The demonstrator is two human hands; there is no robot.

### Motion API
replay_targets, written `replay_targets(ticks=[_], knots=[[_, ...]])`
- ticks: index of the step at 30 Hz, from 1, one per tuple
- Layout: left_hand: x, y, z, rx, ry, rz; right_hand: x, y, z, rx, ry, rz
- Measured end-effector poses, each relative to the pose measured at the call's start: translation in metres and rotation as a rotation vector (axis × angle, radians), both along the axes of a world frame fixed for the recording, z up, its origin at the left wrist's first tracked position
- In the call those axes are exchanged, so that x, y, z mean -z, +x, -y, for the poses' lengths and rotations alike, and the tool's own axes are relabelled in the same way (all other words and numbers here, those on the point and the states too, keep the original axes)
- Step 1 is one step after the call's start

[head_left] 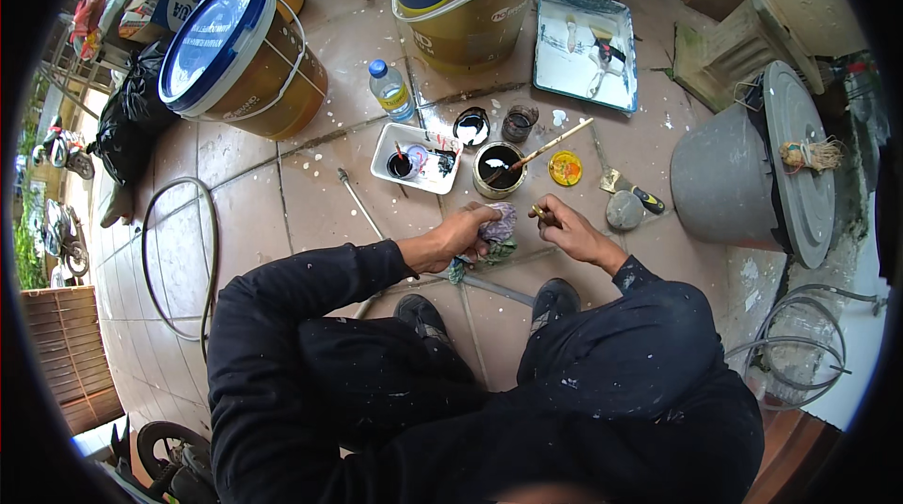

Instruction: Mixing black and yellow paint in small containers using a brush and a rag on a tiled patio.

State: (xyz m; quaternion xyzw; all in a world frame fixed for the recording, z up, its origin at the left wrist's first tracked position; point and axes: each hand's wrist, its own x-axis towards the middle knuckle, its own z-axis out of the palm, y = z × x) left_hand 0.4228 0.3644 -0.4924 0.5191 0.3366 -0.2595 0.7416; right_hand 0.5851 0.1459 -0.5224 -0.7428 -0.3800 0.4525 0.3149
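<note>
My left hand [459,239] is closed around a crumpled purple and green rag [501,224], whose lower end hangs toward the tiles between my shoes. To the right of it, my right hand [578,235] pinches a small yellowish thing [538,212], too small to name. Just beyond both hands stands an open tin [499,193] of dark paint, with a wooden-handled paintbrush [557,143] leaning out to the right. A white plastic tray [438,187] at its left holds a small cup of black paint. On the right lies a yellow round lid [565,168].
A water bottle [390,93], a dark-stained jar [519,123] and a black-smeared lid [471,129] stand farther off. Two big paint buckets [466,29] and a paint tray [625,109] lie beyond. At right are a scraper [647,198], a round grey stone [625,211] and a grey bin [720,184].
</note>
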Motion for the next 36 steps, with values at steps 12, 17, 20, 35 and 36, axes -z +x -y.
replay_targets(ticks=[12, 17, 20, 35, 36], knots=[[-0.016, -0.008, 0.023, 0.134, 0.464, 0.542, -0.02, -0.019, -0.009, -0.05, 0.186, -0.209], [-0.022, -0.008, 0.003, 0.24, 0.803, 0.322, -0.006, -0.014, -0.01, 0.375, 0.203, -0.505], [-0.016, -0.01, 0.016, 0.443, 0.327, 0.199, 0.007, -0.025, -0.005, 0.542, 0.082, -0.902], [0.055, -0.03, 0.024, 0.735, 0.631, 0.273, 0.017, -0.05, -0.008, 0.549, 0.054, -0.973], [0.054, -0.031, 0.018, 0.735, 0.627, 0.274, 0.018, -0.047, -0.006, 0.608, 0.019, -0.878]])
